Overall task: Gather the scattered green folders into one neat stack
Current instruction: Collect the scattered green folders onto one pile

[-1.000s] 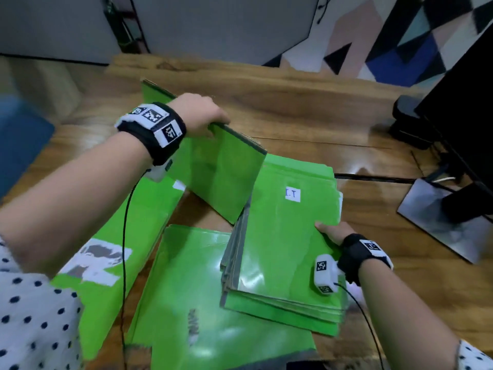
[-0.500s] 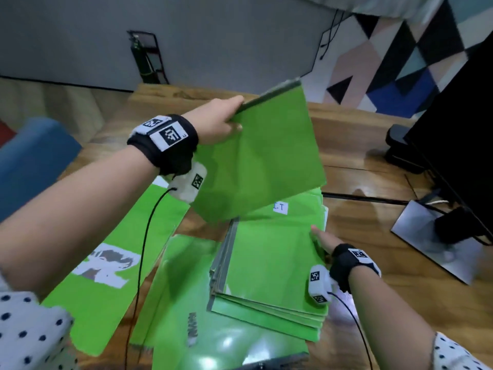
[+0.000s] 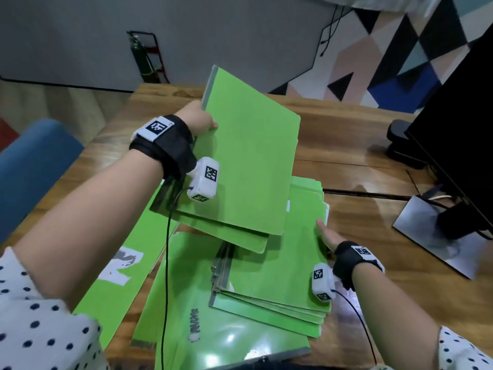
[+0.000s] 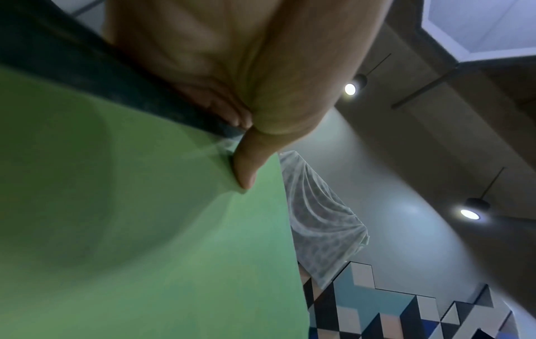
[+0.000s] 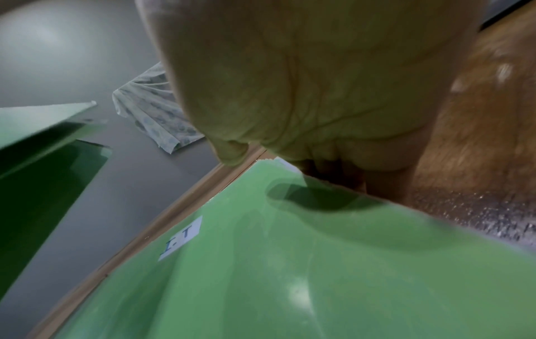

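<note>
My left hand pinches a green folder by its dark spine edge, thumb on the green face, and holds it tilted in the air above the stack. The stack of green folders lies on the wooden table, its top folder bearing a small white "I.T" label. My right hand rests with straight fingers against the stack's right edge. A larger glossy green folder lies under the stack's near side. Another green folder with a torn white label lies at the left.
A black monitor on a grey metal base stands at the right, with a dark object behind it. A blue chair sits beyond the table's left edge. Bare wooden table stretches behind the stack.
My left hand has swung the lifted folder up and rightward over the stack, turning it flatter. The right hand stays at the stack's right edge.
</note>
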A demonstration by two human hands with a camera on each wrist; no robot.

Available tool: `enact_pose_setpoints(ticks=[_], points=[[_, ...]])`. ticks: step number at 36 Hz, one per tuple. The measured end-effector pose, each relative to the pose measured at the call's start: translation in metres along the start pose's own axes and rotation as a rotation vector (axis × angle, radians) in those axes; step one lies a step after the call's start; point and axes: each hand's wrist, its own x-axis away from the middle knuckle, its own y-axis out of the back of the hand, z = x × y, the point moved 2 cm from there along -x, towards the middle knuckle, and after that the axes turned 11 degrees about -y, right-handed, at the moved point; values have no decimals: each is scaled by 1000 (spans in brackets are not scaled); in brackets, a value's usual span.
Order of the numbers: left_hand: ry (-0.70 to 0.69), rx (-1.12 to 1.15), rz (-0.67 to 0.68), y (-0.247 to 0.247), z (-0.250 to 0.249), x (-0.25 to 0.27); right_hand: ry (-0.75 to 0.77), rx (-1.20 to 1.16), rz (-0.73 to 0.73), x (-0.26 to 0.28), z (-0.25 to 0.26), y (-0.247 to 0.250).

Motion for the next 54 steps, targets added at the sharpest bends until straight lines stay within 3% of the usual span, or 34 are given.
enact_pose_setpoints(ticks=[15, 24, 29, 32, 40, 47, 50, 54], points=[[-14, -76, -82, 5, -39, -14, 48, -115, 66, 1, -5, 5], [199, 149, 108, -103, 59, 26, 29, -325, 161, 5, -20, 10], [239, -17, 114, -132, 100, 59, 25, -195, 122, 17, -13, 10], [253, -55, 189, -146, 109, 72, 26, -69, 73, 24, -6, 8], [428, 54, 358, -187, 106, 96, -3, 52, 11, 11, -6, -1], [268, 18, 475, -208, 92, 103, -12, 60, -57, 7, -4, -10], [196, 127, 534, -193, 104, 105, -17, 110, -116, -1, -8, -10], [321, 140, 399, -164, 141, 112, -26, 169, -128, -11, -9, -4]])
